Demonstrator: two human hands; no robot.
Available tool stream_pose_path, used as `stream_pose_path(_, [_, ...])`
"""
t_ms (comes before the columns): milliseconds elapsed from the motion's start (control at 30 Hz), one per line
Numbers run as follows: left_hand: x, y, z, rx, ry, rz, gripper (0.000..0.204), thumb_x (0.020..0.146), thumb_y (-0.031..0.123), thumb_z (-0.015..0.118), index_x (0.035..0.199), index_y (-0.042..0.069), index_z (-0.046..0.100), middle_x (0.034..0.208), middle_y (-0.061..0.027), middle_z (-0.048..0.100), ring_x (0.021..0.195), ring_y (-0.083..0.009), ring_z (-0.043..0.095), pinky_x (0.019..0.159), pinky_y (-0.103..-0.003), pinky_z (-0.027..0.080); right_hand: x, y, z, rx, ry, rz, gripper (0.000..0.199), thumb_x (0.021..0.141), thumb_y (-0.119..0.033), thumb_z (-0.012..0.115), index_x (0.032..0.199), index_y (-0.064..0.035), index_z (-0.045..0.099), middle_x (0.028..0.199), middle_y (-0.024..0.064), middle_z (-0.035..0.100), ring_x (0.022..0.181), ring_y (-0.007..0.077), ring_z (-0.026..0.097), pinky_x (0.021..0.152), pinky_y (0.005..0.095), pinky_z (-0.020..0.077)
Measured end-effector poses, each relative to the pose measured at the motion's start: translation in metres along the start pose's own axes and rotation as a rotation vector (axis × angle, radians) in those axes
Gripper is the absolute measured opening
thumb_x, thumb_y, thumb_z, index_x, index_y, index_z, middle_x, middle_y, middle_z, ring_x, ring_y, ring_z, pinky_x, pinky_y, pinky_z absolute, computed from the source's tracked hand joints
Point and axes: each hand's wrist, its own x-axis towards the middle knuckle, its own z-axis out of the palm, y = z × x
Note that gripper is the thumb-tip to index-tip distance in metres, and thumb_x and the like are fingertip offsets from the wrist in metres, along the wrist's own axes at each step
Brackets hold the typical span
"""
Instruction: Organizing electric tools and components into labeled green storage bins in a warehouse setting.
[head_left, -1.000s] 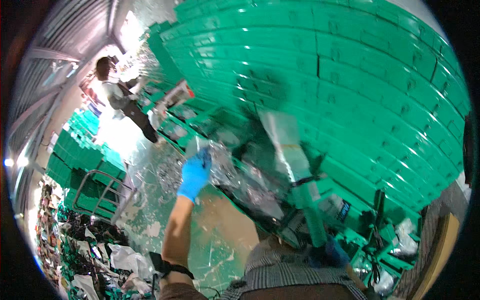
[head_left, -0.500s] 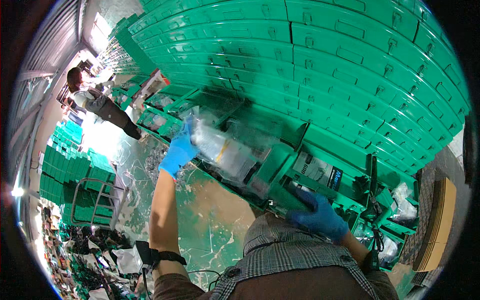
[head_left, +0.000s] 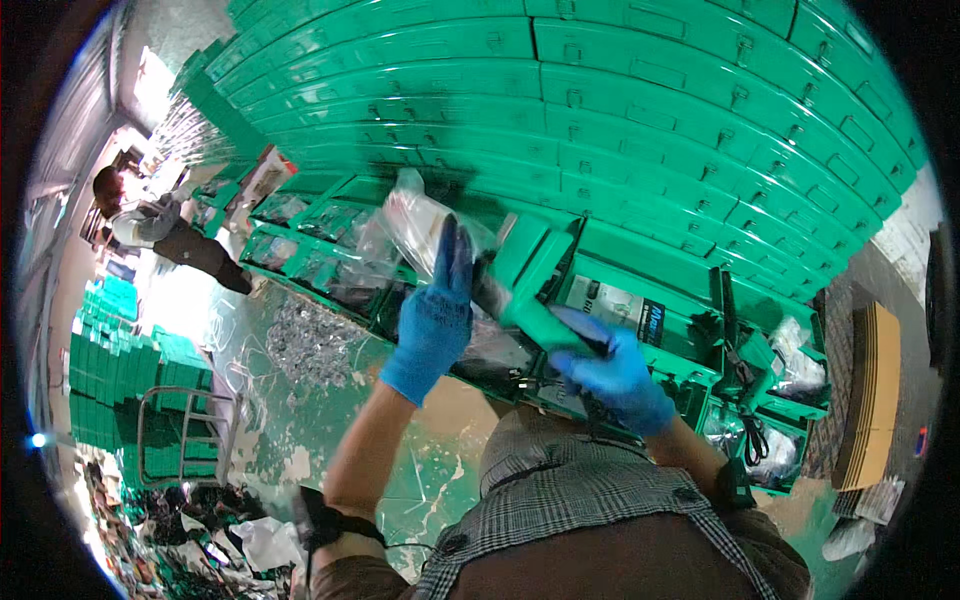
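My left hand [head_left: 437,325], in a blue glove, has straight fingers pressed along a clear plastic bag [head_left: 412,215] with something pale inside. Its thumb is hidden behind the bag. My right hand [head_left: 618,375], also gloved in blue, is closed around a long green tool-like piece [head_left: 538,318], whose exact kind I cannot make out. The green piece slants up toward the bag, and its far end is blurred. Both hands are above open green metal cases [head_left: 640,262]. One case contains a white box [head_left: 603,298] with a blue end.
A wall of stacked, latched green cases [head_left: 650,120] rises ahead. At right, bagged parts [head_left: 795,360] and black cables [head_left: 755,435] lie in cases, beside flat cardboard [head_left: 868,400]. Leftward are crumpled clear plastic [head_left: 310,340], a metal hand cart [head_left: 190,430] and another person [head_left: 165,230].
My left hand has moved right and closer to my body, and the bag has tilted more upright. My right hand has risen slightly with the green piece. The view has shifted a little.
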Motion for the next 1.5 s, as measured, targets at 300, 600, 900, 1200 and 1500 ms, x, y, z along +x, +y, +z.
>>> stream_pose_path(300, [0.017, -0.037, 0.013, -0.465, 0.374, 0.031, 0.081, 0.069, -0.004, 0.048, 0.141, 0.011, 0.013, 0.146, -0.0202, 0.013, 0.107, -0.045, 0.048, 0.065, -0.04, 0.052, -0.001, 0.009, 0.004, -0.61, 0.052, -0.317, 0.052, 0.075, -0.008, 0.067, 0.123, -0.0019, 0.05, 0.106, 0.009, 0.062, 0.09, 0.0165, 0.06, 0.077, 0.0298, 0.0484])
stream_pose_path(600, [-0.002, 0.03, 0.04, -0.646, 0.407, 0.223, 0.079, 0.069, 0.005, 0.055, 0.136, -0.009, 0.016, 0.141, -0.0299, 0.018, 0.129, -0.0446, 0.024, 0.101, -0.043, 0.032, 0.013, 0.007, 0.035, 0.114, 0.301, 0.018, 0.05, 0.076, -0.007, 0.065, 0.123, -0.0043, 0.051, 0.111, 0.0119, 0.06, 0.096, 0.0123, 0.057, 0.079, 0.0287, 0.0472])
stream_pose_path(900, [0.054, -0.009, 0.007, -0.942, 0.037, 0.247, 0.078, 0.069, -0.008, 0.048, 0.14, 0.007, 0.021, 0.134, -0.0135, 0.042, 0.109, -0.0203, 0.051, 0.086, -0.031, 0.043, 0.002, 0.021, 0.04, -1.031, 0.324, -0.146, 0.059, 0.074, -0.013, 0.064, 0.129, -0.0114, 0.044, 0.107, 0.0192, 0.057, 0.079, 0.0338, 0.061, 0.067, 0.0391, 0.0501])
stream_pose_path(1200, [0.103, -0.016, 0.013, -0.708, 0.101, 0.453, 0.071, 0.065, -0.008, 0.044, 0.134, 0.006, 0.036, 0.139, -0.0078, 0.039, 0.056, -0.0222, 0.059, 0.053, -0.032, 0.048, -0.001, 0.013, 0.016, -1.051, 0.375, -0.107, 0.06, 0.075, -0.02, 0.063, 0.131, -0.0172, 0.042, 0.105, 0.0175, 0.056, 0.076, 0.0329, 0.06, 0.062, 0.0389, 0.0502])
stream_pose_path(1500, [0.018, 0.094, 0.009, -0.595, -0.135, 0.703, 0.065, 0.07, 0.004, 0.051, 0.133, 0.001, 0.034, 0.142, -0.0168, 0.029, 0.06, -0.0195, 0.059, 0.053, -0.027, 0.047, 0.006, 0.031, -0.017, 0.026, 0.52, 0.021, 0.04, 0.082, -0.007, 0.058, 0.121, -0.0016, 0.052, 0.104, 0.013, 0.06, 0.094, 0.0142, 0.058, 0.081, 0.0292, 0.048])
